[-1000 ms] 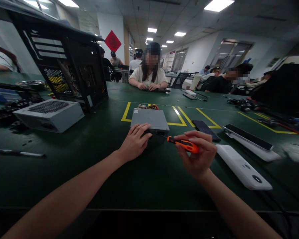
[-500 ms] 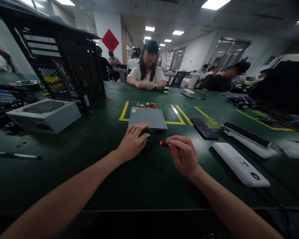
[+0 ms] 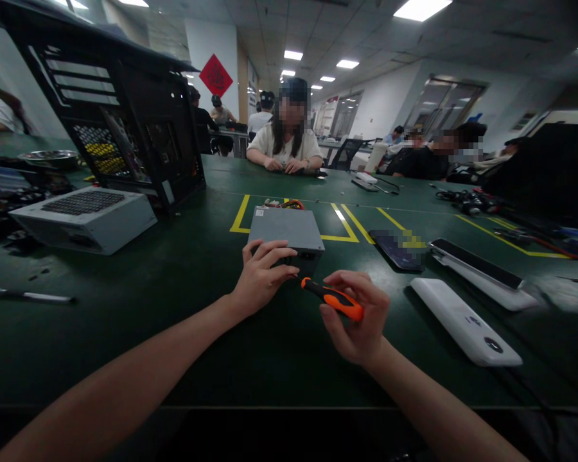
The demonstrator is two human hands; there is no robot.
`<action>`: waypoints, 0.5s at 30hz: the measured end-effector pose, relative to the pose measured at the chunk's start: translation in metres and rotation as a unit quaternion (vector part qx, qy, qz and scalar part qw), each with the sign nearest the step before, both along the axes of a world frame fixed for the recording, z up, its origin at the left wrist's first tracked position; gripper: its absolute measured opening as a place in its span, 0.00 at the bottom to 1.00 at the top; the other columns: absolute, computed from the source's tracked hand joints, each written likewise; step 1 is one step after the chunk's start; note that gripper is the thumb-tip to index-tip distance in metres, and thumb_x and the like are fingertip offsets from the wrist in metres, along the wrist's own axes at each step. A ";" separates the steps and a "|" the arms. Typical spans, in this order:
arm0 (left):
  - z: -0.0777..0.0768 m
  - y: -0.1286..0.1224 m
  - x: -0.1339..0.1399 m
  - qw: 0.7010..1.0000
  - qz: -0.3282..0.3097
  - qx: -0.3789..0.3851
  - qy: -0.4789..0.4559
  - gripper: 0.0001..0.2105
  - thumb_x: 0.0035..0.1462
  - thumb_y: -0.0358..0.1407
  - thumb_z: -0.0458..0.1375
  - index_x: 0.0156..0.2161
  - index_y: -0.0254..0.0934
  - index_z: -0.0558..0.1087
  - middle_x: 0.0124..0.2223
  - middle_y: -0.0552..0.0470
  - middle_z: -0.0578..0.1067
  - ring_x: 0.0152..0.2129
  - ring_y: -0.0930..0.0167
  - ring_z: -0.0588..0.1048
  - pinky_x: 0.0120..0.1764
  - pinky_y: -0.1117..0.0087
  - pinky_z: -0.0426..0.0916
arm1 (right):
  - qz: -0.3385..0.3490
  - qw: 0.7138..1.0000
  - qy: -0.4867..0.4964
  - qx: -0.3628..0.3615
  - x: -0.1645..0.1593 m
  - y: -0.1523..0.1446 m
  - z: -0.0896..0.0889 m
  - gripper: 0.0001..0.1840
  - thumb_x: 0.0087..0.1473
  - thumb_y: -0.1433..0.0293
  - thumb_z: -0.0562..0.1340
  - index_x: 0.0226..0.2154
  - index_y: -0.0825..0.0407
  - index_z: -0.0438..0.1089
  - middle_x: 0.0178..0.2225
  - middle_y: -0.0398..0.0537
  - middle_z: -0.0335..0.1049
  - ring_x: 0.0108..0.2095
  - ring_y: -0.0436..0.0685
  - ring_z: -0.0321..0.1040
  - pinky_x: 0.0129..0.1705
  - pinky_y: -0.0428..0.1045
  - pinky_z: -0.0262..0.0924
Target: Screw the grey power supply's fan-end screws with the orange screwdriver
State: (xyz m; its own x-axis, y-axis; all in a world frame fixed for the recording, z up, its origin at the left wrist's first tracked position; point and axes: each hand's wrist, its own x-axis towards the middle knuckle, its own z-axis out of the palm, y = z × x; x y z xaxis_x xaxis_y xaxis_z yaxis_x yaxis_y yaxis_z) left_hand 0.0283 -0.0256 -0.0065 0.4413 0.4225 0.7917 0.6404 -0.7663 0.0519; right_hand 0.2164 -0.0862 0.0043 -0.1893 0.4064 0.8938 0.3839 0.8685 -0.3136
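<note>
A grey computer power supply [image 3: 286,228] lies on the green table in front of me, with a bundle of wires at its far end. My left hand [image 3: 262,277] rests against its near face, fingers curled at the top edge. The left thumb reaches toward the tip of an orange and black screwdriver [image 3: 334,298]; whether it touches the thin shaft I cannot tell. In the fingers of my right hand [image 3: 361,314] is the screwdriver's handle, slanted with its tip toward the near face of the supply. The tip itself is hidden by my left hand.
To the left stand an open black computer case [image 3: 139,128] and a second power supply [image 3: 87,218]. A pen [image 3: 29,296] lies nearer. On the right are a phone [image 3: 395,249], a white device with a cable [image 3: 465,321] and another long device [image 3: 479,269]. A person [image 3: 289,141] sits opposite.
The screwdriver has swung so its handle now shows, tip pointing left at the supply. My right hand has opened around it somewhat, and my left thumb has shifted toward the tip.
</note>
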 end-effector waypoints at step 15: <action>0.000 0.008 -0.009 0.994 0.036 -0.003 0.099 0.10 0.57 0.29 0.51 0.42 0.39 0.72 0.56 0.44 0.64 0.56 0.64 0.59 0.56 0.55 0.52 | -0.141 0.979 -0.078 0.126 0.017 0.006 0.007 0.14 0.43 0.77 0.61 0.35 0.48 0.61 0.33 0.45 0.74 0.29 0.54 0.70 0.34 0.53 0.61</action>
State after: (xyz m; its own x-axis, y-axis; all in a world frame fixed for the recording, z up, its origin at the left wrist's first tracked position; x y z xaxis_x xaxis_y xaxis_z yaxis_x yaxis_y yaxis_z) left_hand 0.0194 -0.0172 -0.0065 0.5562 0.4632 0.6900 0.6923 -0.7176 -0.0763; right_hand 0.2331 -0.0804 0.0109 -0.2430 0.2317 0.9419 0.6461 0.7629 -0.0210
